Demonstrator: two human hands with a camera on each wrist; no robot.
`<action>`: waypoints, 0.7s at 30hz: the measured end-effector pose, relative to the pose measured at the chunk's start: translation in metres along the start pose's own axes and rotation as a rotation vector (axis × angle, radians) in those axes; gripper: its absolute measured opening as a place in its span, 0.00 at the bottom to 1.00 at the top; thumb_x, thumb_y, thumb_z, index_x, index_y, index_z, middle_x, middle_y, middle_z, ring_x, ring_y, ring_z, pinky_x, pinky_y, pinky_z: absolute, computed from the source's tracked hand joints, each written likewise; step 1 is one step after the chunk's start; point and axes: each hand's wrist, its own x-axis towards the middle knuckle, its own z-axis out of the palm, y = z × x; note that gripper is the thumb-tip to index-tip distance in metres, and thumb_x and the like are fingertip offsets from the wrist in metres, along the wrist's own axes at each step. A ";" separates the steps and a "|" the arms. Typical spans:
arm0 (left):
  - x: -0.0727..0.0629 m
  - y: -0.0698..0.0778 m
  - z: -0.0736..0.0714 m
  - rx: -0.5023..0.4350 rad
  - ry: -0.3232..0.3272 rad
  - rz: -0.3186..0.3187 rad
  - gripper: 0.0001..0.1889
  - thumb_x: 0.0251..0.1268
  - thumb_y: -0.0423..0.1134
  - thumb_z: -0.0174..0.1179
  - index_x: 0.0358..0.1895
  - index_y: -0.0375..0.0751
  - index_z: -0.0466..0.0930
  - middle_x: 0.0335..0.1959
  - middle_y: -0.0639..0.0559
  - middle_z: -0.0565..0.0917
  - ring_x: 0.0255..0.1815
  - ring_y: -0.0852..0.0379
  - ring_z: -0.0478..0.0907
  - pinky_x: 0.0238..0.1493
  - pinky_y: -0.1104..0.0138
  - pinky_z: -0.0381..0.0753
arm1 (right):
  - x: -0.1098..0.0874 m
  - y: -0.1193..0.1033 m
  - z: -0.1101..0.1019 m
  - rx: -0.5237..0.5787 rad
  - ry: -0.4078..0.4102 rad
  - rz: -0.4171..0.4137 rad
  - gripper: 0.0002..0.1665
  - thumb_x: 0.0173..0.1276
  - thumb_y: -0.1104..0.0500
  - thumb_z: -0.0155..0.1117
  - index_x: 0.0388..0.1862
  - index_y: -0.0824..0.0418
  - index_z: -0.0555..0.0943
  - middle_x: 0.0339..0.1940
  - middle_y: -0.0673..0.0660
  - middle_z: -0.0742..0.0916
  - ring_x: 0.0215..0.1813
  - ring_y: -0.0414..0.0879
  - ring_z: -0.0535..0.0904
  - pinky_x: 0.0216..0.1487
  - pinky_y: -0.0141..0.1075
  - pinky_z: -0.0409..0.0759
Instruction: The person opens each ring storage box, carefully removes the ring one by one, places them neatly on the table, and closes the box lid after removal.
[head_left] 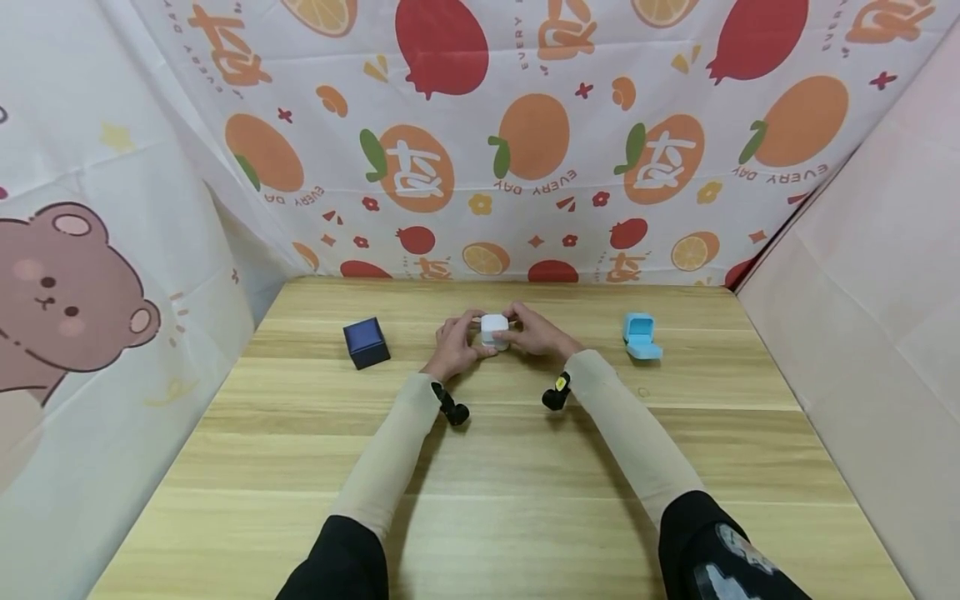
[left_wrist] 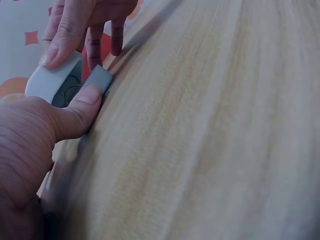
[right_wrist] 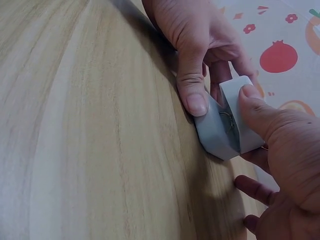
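A small white ring box (head_left: 493, 327) sits near the back middle of the table, between both hands. Its lid is partly raised, and a thin ring (right_wrist: 228, 119) shows in the dark gap in the right wrist view. My left hand (head_left: 456, 345) grips the base, its thumb (left_wrist: 89, 97) on the front edge. From the other side my right hand (head_left: 542, 333) holds the lid (right_wrist: 239, 107) between thumb and fingers. Parts of the fingers behind the box are hidden.
A closed dark blue box (head_left: 366, 342) stands to the left on the wooden table (head_left: 525, 517). To the right is a light blue ring box (head_left: 641, 335) with its lid up. Printed cloth (head_left: 480, 183) hangs along the table's back edge.
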 end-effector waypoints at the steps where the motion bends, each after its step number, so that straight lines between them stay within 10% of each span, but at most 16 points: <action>1: 0.000 0.000 0.000 0.000 -0.003 -0.003 0.36 0.58 0.45 0.75 0.70 0.51 0.68 0.66 0.45 0.82 0.71 0.44 0.63 0.76 0.46 0.46 | 0.000 0.000 0.000 0.001 -0.002 0.005 0.20 0.76 0.51 0.61 0.57 0.59 0.67 0.69 0.63 0.77 0.65 0.55 0.75 0.64 0.46 0.75; 21: 0.002 -0.001 -0.002 -0.010 -0.011 -0.006 0.38 0.58 0.46 0.74 0.72 0.51 0.68 0.67 0.44 0.81 0.71 0.44 0.62 0.77 0.47 0.44 | 0.005 0.001 -0.004 -0.012 -0.014 0.021 0.19 0.78 0.49 0.58 0.57 0.58 0.68 0.67 0.61 0.78 0.63 0.52 0.76 0.63 0.44 0.75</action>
